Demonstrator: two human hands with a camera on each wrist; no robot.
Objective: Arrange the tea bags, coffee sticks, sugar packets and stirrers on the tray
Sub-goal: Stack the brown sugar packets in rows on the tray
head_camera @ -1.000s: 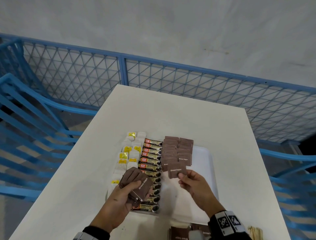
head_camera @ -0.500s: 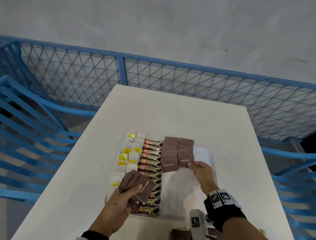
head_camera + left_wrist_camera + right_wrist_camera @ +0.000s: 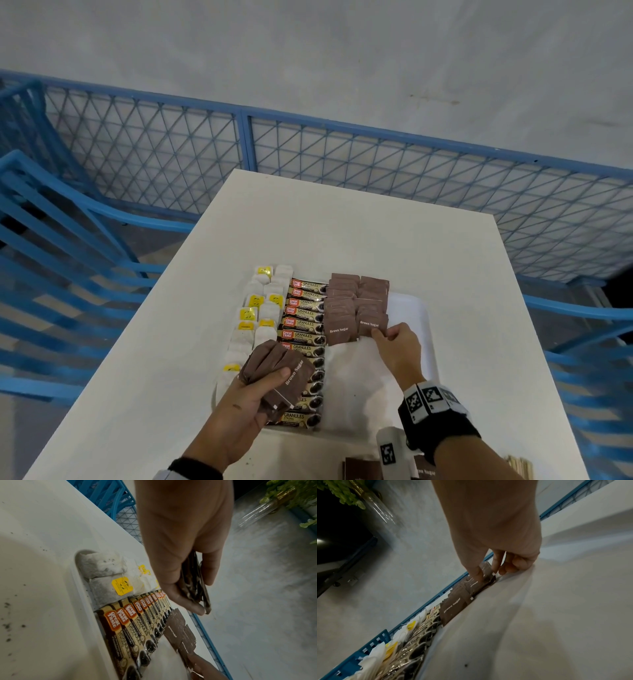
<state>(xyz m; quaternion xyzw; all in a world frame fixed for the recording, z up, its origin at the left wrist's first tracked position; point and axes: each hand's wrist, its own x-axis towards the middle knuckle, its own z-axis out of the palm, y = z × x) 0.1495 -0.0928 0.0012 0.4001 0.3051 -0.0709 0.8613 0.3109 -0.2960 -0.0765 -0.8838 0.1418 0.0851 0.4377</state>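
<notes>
Right hand (image 3: 399,346) is down at the near end of the brown sugar packets (image 3: 356,308), thumb and forefinger pinching the lower right corner of the front packet (image 3: 371,325) in the right-hand column. The right wrist view shows it well: thumb on the packet's printed face, a fingertip behind it, the other fingers (image 3: 513,566) loosely curled beside the white tray (image 3: 423,329). That packet lies overlapped on the ones behind it, touching its neighbour (image 3: 340,330) in the left-hand column.

Over to the left hand (image 3: 239,407), which hangs above the near end of the tray with a fanned stack of brown sugar packets (image 3: 279,375) in its grip, thumb across the top, fingers wrapped underneath. From the left wrist the stack (image 3: 195,584) shows edge-on, clamped between thumb and fingers (image 3: 181,601).

On the tray itself, the coffee sticks (image 3: 305,346) run in a tidy overlapped row just left of the sugar columns, and the tea bags (image 3: 255,315) with their yellow tags fill the tray's left edge in two loose columns. The part of the tray right of the sugar packets and the stretch nearer than them are bare white.

The tray sits on the white table (image 3: 342,222). Off the tray's near edge, more brown packets (image 3: 359,467) lie on the table, and wooden stirrers (image 3: 519,466) peek in near the table's near right corner. A blue mesh fence (image 3: 308,164) stands beyond the table's far edge.
</notes>
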